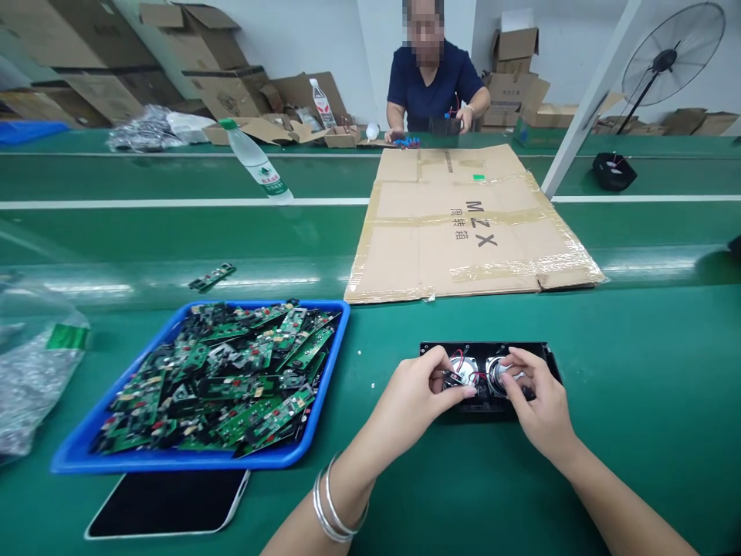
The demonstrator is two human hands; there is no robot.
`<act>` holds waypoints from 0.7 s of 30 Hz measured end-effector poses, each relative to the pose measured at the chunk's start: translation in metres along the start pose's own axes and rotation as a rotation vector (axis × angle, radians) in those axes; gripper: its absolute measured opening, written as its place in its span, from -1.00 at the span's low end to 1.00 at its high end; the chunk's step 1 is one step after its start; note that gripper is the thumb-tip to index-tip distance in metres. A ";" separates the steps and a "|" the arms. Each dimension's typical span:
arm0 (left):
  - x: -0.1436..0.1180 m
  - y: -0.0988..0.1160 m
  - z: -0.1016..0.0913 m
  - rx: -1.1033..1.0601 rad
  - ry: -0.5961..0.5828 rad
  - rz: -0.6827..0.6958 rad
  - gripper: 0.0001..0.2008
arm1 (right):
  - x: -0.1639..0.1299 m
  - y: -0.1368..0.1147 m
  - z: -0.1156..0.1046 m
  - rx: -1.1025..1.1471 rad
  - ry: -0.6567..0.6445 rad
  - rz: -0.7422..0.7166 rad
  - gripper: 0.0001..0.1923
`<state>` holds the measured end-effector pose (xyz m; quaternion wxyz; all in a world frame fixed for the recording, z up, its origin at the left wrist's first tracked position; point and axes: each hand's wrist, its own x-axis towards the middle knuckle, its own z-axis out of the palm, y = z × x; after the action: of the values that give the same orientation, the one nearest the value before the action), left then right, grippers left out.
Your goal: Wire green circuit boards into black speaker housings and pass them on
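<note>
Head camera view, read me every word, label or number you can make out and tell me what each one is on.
"MZX": large black letters on the flattened cardboard sheet, seen upside down.
Three printed Chinese characters beside them on the same sheet: too small to read surely.
Label on the tilted water bottle: blurred.
Label on the far bottle: blurred.
Markings on the circuit boards in the blue tray: too small.

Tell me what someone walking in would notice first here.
Probably the blue tray at near left, heaped with green circuit boards. Just right of it, the left hand and right hand both work on a black speaker housing lying on the green table. Beyond that lies flattened cardboard, with a person in a dark shirt seated behind it.
</note>
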<state>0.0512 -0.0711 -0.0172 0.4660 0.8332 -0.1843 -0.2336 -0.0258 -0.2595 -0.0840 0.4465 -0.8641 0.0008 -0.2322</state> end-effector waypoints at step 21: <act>0.002 -0.001 0.002 -0.159 -0.058 -0.002 -0.57 | 0.034 0.009 -0.035 -0.279 -0.358 -0.077 -0.51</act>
<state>0.0523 -0.0728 -0.0193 0.5251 0.7867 -0.1777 -0.2718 -0.0079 -0.2992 -0.0604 0.3066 -0.9443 -0.0793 -0.0896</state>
